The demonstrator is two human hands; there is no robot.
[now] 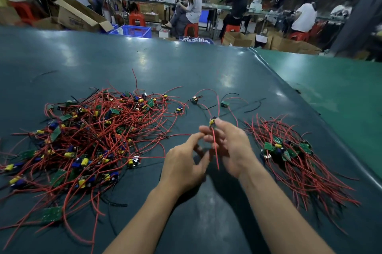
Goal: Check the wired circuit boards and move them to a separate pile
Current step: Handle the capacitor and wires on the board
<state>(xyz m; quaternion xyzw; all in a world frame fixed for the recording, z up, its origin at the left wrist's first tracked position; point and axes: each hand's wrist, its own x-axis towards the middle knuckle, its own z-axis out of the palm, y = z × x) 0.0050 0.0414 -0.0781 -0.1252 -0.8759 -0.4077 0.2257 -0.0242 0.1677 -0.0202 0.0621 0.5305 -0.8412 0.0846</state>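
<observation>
Dark green table mat (144, 63). Beyond: open cardboard box (78, 15), blue crate (134, 31), red stools (191, 29), seated workers (192, 3).

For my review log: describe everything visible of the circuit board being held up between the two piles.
The held circuit board is small and mostly hidden by fingers; a yellow cylindrical part and a dark blue part show at its top. The right hand pinches it above the dark green table. One red wire hangs down past the palm; others loop away behind. The left hand is close by, index finger reaching toward the wire.
</observation>
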